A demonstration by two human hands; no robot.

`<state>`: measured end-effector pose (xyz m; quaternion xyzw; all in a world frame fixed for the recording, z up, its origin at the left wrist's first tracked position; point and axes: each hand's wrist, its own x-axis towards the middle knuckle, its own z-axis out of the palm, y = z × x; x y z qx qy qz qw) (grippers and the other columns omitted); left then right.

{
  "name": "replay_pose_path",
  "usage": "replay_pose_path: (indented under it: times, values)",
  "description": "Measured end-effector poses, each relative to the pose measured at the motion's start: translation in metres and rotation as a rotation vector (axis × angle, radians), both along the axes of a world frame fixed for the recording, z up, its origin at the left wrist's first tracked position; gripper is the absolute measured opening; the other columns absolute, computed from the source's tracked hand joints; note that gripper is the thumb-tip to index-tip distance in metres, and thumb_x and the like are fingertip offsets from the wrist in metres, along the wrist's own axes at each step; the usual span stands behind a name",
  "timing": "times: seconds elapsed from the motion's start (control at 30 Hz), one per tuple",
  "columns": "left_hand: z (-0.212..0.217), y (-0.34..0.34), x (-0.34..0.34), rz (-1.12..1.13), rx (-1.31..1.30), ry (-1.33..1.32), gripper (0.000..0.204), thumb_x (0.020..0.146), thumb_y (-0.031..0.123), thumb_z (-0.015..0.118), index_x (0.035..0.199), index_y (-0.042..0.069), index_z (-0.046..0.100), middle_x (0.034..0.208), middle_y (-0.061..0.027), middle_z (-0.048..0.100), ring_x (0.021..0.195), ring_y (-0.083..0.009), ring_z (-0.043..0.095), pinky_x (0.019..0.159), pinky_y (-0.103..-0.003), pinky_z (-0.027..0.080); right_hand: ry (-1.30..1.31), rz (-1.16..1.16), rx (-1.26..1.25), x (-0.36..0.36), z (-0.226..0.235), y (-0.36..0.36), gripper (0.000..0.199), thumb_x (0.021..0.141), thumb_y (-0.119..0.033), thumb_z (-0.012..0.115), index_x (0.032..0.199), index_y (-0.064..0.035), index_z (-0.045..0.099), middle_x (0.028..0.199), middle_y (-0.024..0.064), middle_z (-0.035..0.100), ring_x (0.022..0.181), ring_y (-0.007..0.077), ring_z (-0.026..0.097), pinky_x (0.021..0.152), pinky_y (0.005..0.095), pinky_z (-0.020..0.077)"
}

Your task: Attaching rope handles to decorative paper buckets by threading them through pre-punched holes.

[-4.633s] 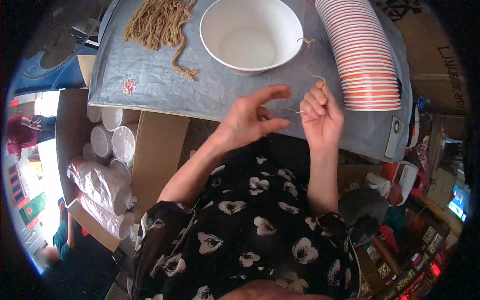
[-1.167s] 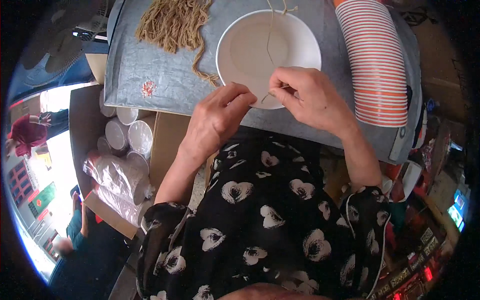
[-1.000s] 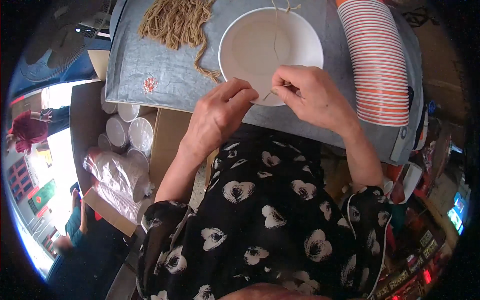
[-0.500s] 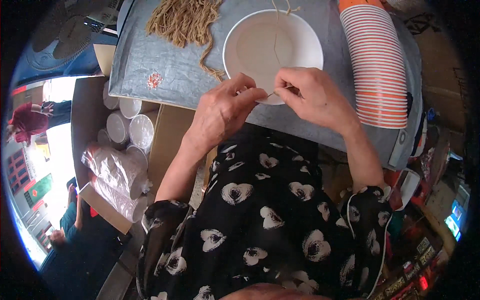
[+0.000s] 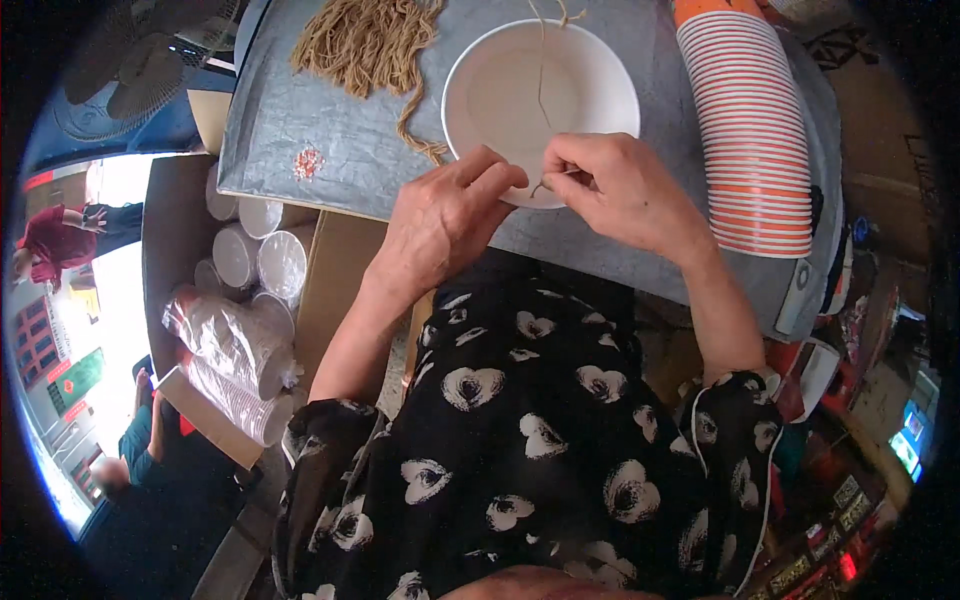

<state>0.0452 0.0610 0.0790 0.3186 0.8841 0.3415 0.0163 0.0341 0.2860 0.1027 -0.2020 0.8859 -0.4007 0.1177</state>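
Note:
A white paper tub (image 5: 625,105) stands mouth up on the grey-covered table. A thin tan string (image 5: 541,95) hangs from its far rim, where a knot shows, and crosses the opening toward my fingers. My right hand (image 5: 630,190) is closed in a pinch on the string at the near rim, and a short curled end sticks out to its left. My left hand (image 5: 445,215) is closed beside that end, by the near left rim; what its fingertips hold is hidden. A bundle of tan cords (image 5: 365,45) lies at the far left, one strand trailing to the tub.
A long nested stack of orange-and-white paper tubs (image 5: 757,135) lies on the right. Small red and white bits (image 5: 308,162) dot the table. Below left, a cardboard box (image 5: 335,260) holds wrapped tub stacks (image 5: 235,345). A fan (image 5: 145,75) and two people are farther left.
The string end, earlier stretched between both hands, now curls loose beside the right fingertips. The tub and right hand have shifted slightly left.

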Motion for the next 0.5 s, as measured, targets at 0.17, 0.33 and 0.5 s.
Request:
replay_pose_path:
  times: [0.17,0.33,0.5]
  values:
    - [0.003,0.0013,0.001,0.031,0.013,-0.03,0.03,0.08,0.003,0.072,0.108,0.012,0.065,0.102,-0.006,0.065,0.087,-0.0308,0.069,0.072,-0.04,0.057,-0.027,0.052,0.05,-0.0019,0.0029,0.0013,0.006,0.091,-0.006,0.063,0.092,0.0003,0.061,0.073,0.0107,0.064,0.064,0.0183,0.063,0.062,0.0325,0.0503]
    - [0.0052,0.0015,0.0002,0.002,0.005,-0.007,0.027,0.082,0.006,0.07,0.107,0.014,0.068,0.098,-0.0051,0.063,0.082,-0.0289,0.068,0.068,-0.039,0.057,-0.032,0.072,0.065,-0.0023,0.008,0.0012,0.007,0.091,-0.005,0.062,0.092,0.0008,0.06,0.071,0.0107,0.061,0.062,0.0185,0.058,0.061,0.0329,0.0485]
    - [0.0046,0.0014,0.0007,0.005,0.006,-0.011,0.025,0.083,0.007,0.07,0.107,0.015,0.069,0.097,-0.0044,0.063,0.081,-0.0287,0.068,0.068,-0.04,0.057,-0.036,0.078,0.06,-0.0022,0.0077,0.0016,0.007,0.091,-0.005,0.062,0.091,0.0009,0.06,0.071,0.0097,0.061,0.062,0.0169,0.057,0.061,0.0321,0.0482]
